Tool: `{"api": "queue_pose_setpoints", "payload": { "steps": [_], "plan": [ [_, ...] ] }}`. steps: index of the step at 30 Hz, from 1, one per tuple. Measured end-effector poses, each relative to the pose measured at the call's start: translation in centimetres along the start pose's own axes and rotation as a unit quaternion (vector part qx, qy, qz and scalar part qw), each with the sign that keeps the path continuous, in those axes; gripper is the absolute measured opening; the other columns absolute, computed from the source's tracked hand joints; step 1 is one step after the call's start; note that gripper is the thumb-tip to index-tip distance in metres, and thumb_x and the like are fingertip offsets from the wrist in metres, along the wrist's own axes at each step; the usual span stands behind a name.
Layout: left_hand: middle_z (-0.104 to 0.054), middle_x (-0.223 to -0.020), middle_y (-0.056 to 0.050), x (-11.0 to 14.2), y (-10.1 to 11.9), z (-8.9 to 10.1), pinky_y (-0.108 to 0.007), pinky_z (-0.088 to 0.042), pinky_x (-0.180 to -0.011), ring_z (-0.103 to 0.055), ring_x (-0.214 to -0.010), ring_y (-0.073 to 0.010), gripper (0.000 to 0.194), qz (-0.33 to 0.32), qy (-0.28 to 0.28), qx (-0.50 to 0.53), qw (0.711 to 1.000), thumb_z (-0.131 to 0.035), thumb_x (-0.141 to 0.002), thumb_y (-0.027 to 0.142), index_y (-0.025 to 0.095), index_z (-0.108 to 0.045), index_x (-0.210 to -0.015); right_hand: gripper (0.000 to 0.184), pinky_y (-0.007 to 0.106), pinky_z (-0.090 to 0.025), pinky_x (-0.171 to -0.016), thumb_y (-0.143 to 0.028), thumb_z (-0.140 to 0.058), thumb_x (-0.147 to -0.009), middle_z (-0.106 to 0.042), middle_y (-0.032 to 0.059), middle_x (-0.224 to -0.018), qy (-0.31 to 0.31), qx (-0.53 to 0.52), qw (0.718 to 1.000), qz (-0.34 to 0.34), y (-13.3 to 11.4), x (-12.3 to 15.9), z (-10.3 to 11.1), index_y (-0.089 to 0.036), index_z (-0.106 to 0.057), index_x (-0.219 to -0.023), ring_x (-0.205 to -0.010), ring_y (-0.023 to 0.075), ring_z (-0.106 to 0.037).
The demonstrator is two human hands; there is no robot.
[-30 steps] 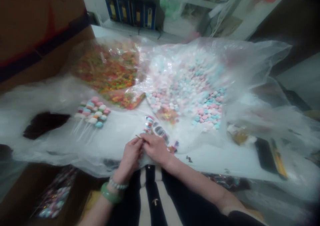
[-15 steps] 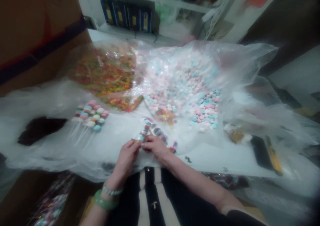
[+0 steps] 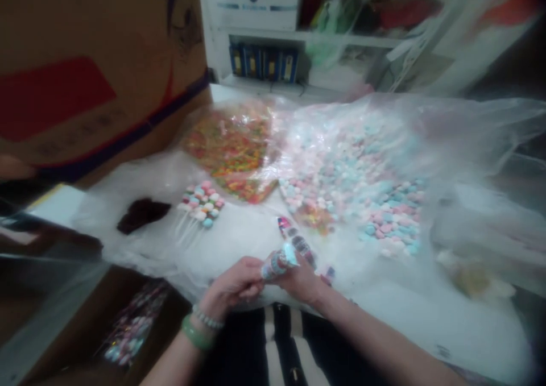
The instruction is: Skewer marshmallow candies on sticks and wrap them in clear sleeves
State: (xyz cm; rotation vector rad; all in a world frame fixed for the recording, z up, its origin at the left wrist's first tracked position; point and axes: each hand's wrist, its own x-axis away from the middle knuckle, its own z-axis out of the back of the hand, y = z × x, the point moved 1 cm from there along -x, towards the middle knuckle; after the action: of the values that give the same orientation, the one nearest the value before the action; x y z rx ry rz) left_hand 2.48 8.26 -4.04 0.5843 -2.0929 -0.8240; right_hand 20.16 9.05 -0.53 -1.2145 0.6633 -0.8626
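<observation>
Between my hands is a wrapped candy skewer, in a clear printed wrapper with a pale blue end pointing up and to the right. My left hand closes its fingers on the lower left end. From behind and the right, my right hand grips the other end; some of its fingers are hidden by the skewer. Printed wrappers lie flat just beyond my right hand. To the left rest several candy skewers on white sticks, their marshmallow and gummy pieces side by side.
A clear bag of orange and green gummies lies at the back, beside a big bag of pink, white and blue marshmallows. A cardboard box stands at the left. Below the table edge, an open carton holds finished-looking wrapped candy.
The view has swung left, so the table appears further right. The candy skewer, earlier low between my fingertips, is now raised and tilted over my hands, with both hands still on it.
</observation>
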Motion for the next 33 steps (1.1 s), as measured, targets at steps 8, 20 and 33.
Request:
{"api": "queue_pose_setpoints", "payload": {
  "steps": [8,20,33],
  "plan": [
    [-0.05,-0.057,0.001,3.7,6.6,-2.1,-0.026,-0.037,-0.061,-0.042,-0.058,-0.0127,0.018,-0.144,0.102,-0.555,0.813,-0.056,-0.076,0.012,0.016,-0.057,-0.059,0.02,0.029,-0.038,-0.059,-0.001,-0.047,-0.08,-0.062,0.0068,-0.069,-0.134,0.434,0.863,0.222,-3.8,-1.5,-0.4,-0.014,-0.062,-0.079,-0.06,0.0157,-0.052],
    [-0.059,-0.064,-0.007,2.3,1.5,-0.1,-0.026,-0.043,-0.046,-0.054,-0.05,-0.0157,0.061,-0.017,0.178,0.066,0.982,-0.052,-0.074,0.075,0.015,-0.061,-0.079,0.014,0.027,-0.041,-0.066,-0.027,-0.059,-0.075,-0.054,0.0004,-0.065,0.083,-0.046,0.995,0.034,-1.8,-4.4,-2.5,-0.021,-0.054,-0.064,-0.067,0.0146,-0.051],
    [-0.073,-0.079,-0.005,9.2,1.7,3.1,-0.029,-0.045,-0.056,-0.066,-0.067,-0.025,0.024,-0.108,0.236,-0.65,0.714,-0.063,-0.074,0.04,0.033,-0.078,-0.091,0.015,0.023,-0.033,-0.052,-0.023,-0.061,-0.075,-0.049,-0.0055,-0.053,-0.207,-0.007,0.97,-0.128,-0.9,-3.5,-5.6,-0.021,-0.055,-0.061,-0.052,0.0111,-0.047]
  ]
}}
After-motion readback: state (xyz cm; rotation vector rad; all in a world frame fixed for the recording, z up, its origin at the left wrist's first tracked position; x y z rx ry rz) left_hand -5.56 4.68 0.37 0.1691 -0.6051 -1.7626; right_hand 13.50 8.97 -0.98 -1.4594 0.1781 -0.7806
